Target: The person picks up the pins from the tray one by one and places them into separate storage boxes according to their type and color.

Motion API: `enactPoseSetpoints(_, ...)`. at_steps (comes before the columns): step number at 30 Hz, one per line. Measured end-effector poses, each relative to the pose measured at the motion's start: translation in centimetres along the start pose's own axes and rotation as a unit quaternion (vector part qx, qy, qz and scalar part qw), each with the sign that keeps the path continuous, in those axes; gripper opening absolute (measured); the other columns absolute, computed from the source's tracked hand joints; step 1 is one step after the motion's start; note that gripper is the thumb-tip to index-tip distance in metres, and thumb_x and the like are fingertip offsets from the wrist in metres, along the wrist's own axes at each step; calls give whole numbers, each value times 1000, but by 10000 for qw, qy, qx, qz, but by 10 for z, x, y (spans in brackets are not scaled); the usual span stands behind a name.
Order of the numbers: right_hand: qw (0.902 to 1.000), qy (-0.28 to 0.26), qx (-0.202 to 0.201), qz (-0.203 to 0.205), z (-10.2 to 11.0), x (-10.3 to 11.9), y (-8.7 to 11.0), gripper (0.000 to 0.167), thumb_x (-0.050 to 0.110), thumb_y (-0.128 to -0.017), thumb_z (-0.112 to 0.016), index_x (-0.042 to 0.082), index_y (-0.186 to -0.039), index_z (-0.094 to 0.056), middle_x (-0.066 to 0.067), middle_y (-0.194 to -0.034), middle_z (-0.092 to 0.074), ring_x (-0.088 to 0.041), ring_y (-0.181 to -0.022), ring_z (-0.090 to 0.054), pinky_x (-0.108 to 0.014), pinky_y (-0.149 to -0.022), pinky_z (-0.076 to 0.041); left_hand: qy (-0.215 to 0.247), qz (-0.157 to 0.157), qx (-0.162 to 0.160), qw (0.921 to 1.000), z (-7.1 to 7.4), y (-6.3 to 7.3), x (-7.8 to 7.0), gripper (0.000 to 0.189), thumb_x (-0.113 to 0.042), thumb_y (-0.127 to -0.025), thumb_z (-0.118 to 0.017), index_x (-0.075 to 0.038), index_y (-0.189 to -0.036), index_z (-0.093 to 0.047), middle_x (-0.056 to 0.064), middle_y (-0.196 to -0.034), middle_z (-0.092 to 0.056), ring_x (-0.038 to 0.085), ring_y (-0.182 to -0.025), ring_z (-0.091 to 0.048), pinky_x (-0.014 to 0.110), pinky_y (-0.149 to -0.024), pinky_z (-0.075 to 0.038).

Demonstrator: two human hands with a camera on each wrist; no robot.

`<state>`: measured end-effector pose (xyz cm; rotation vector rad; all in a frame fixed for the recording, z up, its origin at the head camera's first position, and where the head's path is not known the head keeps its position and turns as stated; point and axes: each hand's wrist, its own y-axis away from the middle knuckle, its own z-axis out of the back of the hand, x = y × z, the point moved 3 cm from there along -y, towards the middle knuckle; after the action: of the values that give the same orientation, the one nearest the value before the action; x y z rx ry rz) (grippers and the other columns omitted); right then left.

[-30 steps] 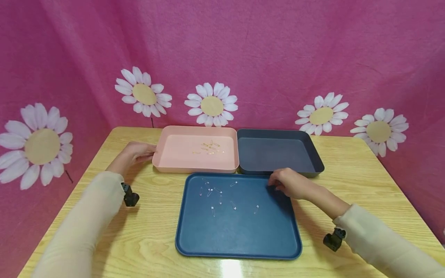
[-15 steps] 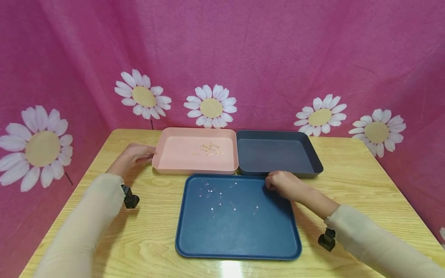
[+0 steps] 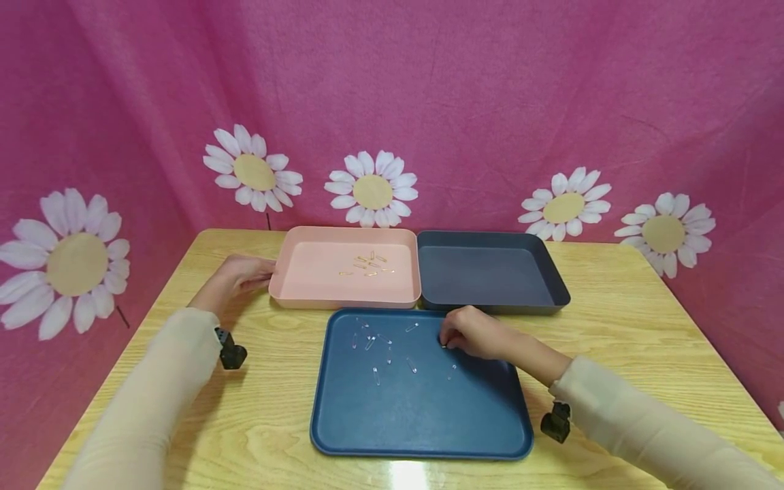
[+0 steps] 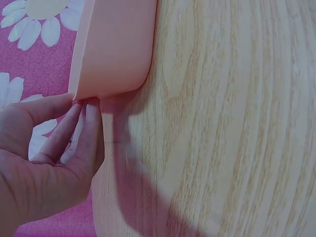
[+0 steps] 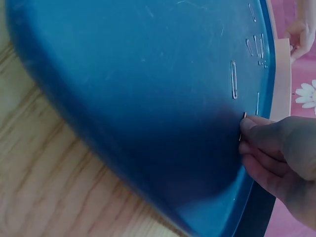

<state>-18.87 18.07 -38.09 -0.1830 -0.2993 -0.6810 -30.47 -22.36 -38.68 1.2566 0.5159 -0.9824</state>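
Observation:
My left hand (image 3: 245, 272) pinches the left wall of the pink tray (image 4: 116, 54), thumb on the rim and fingers against the outer side. Inside that tray lie several gold safety pins (image 3: 370, 261). Over the upper right of the blue tray (image 3: 422, 422), my right hand (image 3: 474, 332) pinches a gold safety pin (image 5: 242, 129) between thumb and fingers, low over the surface. Much of this pin is covered by the fingertips. Several silver safety pins (image 5: 234, 80) are scattered on the blue tray, mostly toward its upper left; one silver pin (image 3: 452, 371) lies just below the right hand.
A dark grey tray (image 3: 490, 269) stands against the right side of the pink one, behind the blue tray. All three sit on a wooden table (image 3: 257, 415). A pink cloth with daisies (image 3: 465, 102) hangs behind the table.
My right hand has moved left and slightly toward me over the blue tray, its fingers now pinching a gold safety pin. The left hand stays at the pink tray's wall.

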Motion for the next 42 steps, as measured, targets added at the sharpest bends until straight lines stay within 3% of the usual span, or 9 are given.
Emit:
enactPoseSetpoints(7,9996,-177,44,-207,2,1,-1,10,-1,-75,-77,6,-79,-71,-4,-75,-69,-4,-64,-56,-13,-57,-51,84,10,55,9999,-1,0,0,48,-11,-95,-57,2,-140,-44,19,-142,-43,-6,-67,-61,18,-82,-57)
enactPoseSetpoints(13,9988,-250,-17,-431,3,-4,1,10,4,-74,-80,6,-77,-70,-3,-71,-68,-2,-59,-53,-12,-53,-46,127,53,74,9999,-1,1,0,48,-9,-96,-54,2,-141,-43,20,-145,-42,-6,-65,-60,15,-77,-57)
enactPoseSetpoints(22,9932,-603,81,-994,4,-9,4,12,8,-75,-80,8,-70,-69,1,-63,-65,4,-56,-47,-11,-51,-43,64,47,77,9999,-1,2,-2,48,-10,-96,-55,1,-141,-42,18,-145,-41,-7,-66,-60,13,-76,-57)
enactPoseSetpoints(30,9969,-271,240,-705,-1,-4,5,15,3,-82,-72,9,-71,-64,2,-65,-58,0,-59,-43,-13,-54,-39,-59,-5,32,10000,-1,3,-1,48,-10,-95,-55,2,-140,-44,17,-142,-44,-9,-65,-58,11,-73,-56)
enactPoseSetpoints(32,9973,-143,319,-639,-2,-2,5,16,2,-83,-69,9,-71,-61,1,-66,-55,-2,-61,-43,-14,-55,-38,-53,-31,28,10000,-1,3,-2,48,-10,-95,-55,3,-140,-44,13,-131,-58,-8,-65,-59,12,-73,-56)
enactPoseSetpoints(35,9978,21,423,-517,-4,-1,5,17,-1,-84,-66,10,-73,-59,1,-69,-53,-6,-64,-43,-16,-58,-39,-1,-13,17,10000,-1,4,-2,48,-10,-94,-57,3,-139,-45,-1,-97,-73,-7,-64,-59,12,-73,-57)
enactPoseSetpoints(38,9981,20,431,-442,-4,0,5,17,-3,-84,-62,10,-75,-57,1,-70,-52,-6,-65,-43,-17,-59,-39,48,23,6,10000,0,3,-1,49,-10,-94,-57,3,-139,-45,-14,-70,-65,-7,-64,-60,13,-72,-57)
enactPoseSetpoints(42,9978,-282,346,-497,-2,0,5,15,-4,-85,-62,9,-78,-58,1,-70,-55,-4,-64,-43,-15,-58,-39,85,20,40,10000,0,4,-2,49,-9,-94,-57,4,-139,-45,-16,-66,-63,-6,-64,-60,13,-71,-57)
